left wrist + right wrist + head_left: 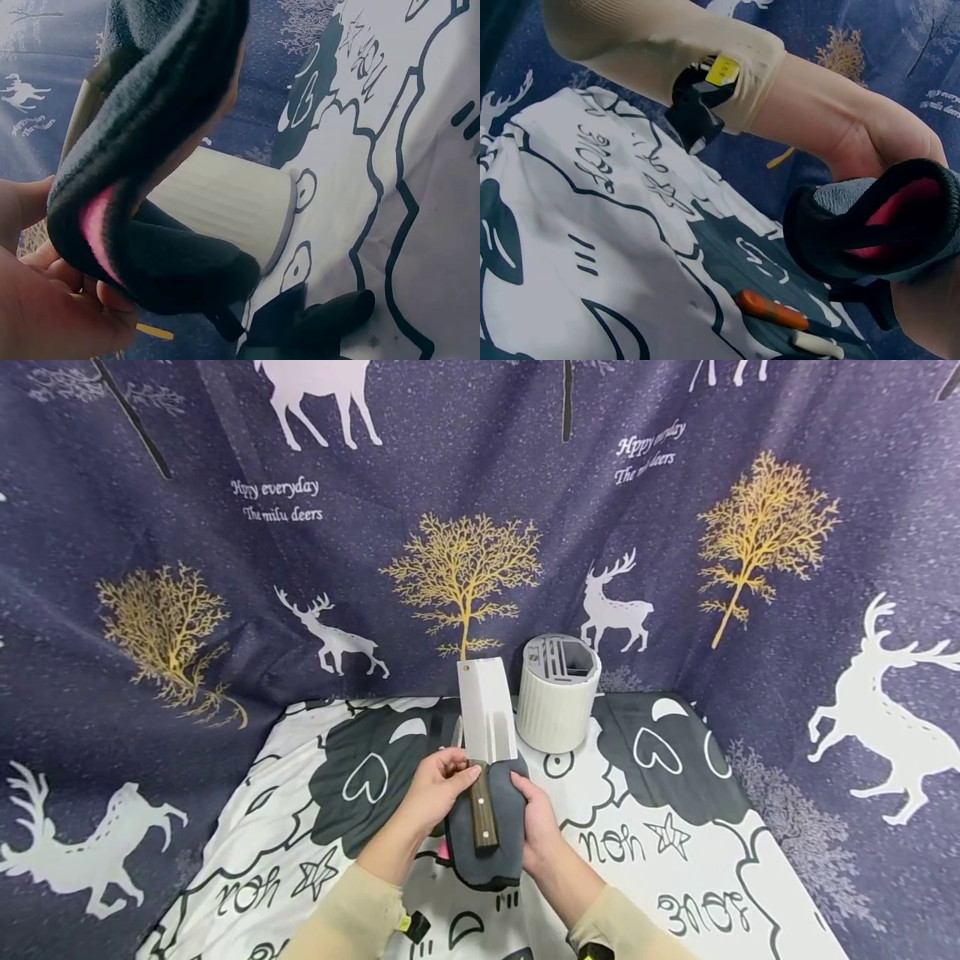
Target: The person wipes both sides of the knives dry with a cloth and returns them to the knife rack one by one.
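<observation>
A cleaver (483,706) with a broad steel blade and a riveted dark wooden handle lies over a folded dark grey cloth (512,852), blade pointing away. My left hand (433,789) pinches the cleaver's handle close to the blade, thumb on top. At the cloth's right edge my right hand (542,818) grips it, thumb on its upper face and the other fingers hidden underneath. The left wrist view shows the fluffy cloth (150,127) folded over, a strip of pink lining in the fold. Pink also shows inside the cloth (911,225) in the right wrist view.
A white ribbed knife holder (557,706) with a slotted grey top stands at the back, just right of the blade. An orange-handled tool (772,309) and a white-handled one (817,345) lie on the patterned tablecloth (637,860). Deer-print fabric (480,468) hangs behind.
</observation>
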A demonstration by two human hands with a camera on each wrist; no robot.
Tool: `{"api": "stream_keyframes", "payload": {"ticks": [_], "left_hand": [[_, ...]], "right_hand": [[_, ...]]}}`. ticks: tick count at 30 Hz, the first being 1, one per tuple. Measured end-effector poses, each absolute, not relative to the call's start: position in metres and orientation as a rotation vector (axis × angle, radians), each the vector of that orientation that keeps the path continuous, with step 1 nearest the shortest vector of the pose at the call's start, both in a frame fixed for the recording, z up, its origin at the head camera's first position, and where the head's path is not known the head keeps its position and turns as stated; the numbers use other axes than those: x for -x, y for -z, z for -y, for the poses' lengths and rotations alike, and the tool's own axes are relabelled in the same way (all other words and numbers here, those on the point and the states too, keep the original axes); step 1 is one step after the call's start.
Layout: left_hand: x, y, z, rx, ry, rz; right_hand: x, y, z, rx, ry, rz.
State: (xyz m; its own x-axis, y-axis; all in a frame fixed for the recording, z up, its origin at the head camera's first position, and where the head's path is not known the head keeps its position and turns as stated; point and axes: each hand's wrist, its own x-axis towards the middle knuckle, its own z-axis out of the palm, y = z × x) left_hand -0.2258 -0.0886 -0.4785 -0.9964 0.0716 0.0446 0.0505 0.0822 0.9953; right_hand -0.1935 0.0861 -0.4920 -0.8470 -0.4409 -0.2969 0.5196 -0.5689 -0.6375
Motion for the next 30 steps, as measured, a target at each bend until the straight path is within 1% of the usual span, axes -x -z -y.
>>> {"api": "stream_keyframes", "payload": {"ticks": [6, 18, 23, 30], "left_hand": [[0.231, 0.475, 0.091, -0.145, -2.131, -2.27], [0.24, 0.477, 0.097, -0.027, -2.151, -2.165], [0.236, 0.48, 0.093, -0.047, -2.143, -2.187], [0.227, 0.483, 0.087, -0.063, -2.159, -2.212]], "right_hand": [[0.186, 0.493, -0.087, -0.149, 2.394, -0.984], [0.159, 0.502, -0.089, -0.143, 2.248, -1.027], [0.162, 0.503, -0.09, -0.124, 2.22, -1.073], [0.177, 0.496, -0.091, -0.157, 2.233, -1.161]]}}
